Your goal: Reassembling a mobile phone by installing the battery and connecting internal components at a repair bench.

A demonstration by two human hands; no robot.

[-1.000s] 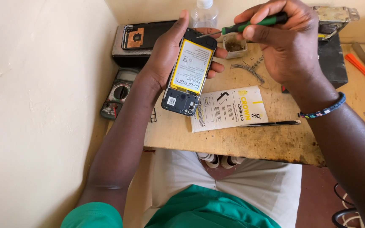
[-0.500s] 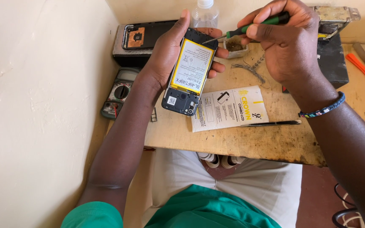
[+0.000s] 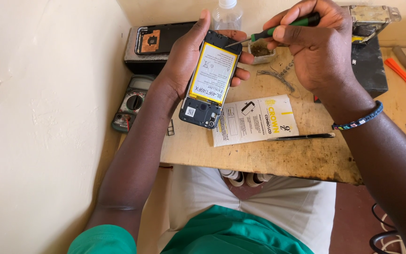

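Cream plaster wall is filling your left side, and a worn wooden tabletop point(image 3: 278, 157) is running from it toward the right, over your lap.

Furthest left on that tabletop, a multimeter point(image 3: 130, 104) is lying against the wall, and behind it a detached back cover point(image 3: 163, 38) is resting on a dark box.

Your left hand point(image 3: 184, 61) is wrapping around an opened phone point(image 3: 210, 80), thumb along its left edge and fingertips curling over its right edge, so the hand is clamping the phone firmly. You are holding it tilted above the tabletop, not resting on it, with the yellow-bordered battery facing you and the camera end pointing down toward you.

Just right of the phone's upper end, your right hand point(image 3: 313, 40) is pinching a green-handled screwdriver point(image 3: 273, 32) between thumb and fingers, closed tight on the handle. Its thin shaft is pointing left, and the tip is meeting the phone's top edge.

Below the tool, a small dish point(image 3: 261, 50) is sitting on the tabletop, with a clear plastic bottle point(image 3: 226, 16) behind the phone. A white printed packet point(image 3: 254, 120) is lying near the phone's lower end, and black tweezers point(image 3: 301, 137) are lying just beside the packet's right edge. Far right, an orange pry tool point(image 3: 402, 73) is lying well apart from your hands.
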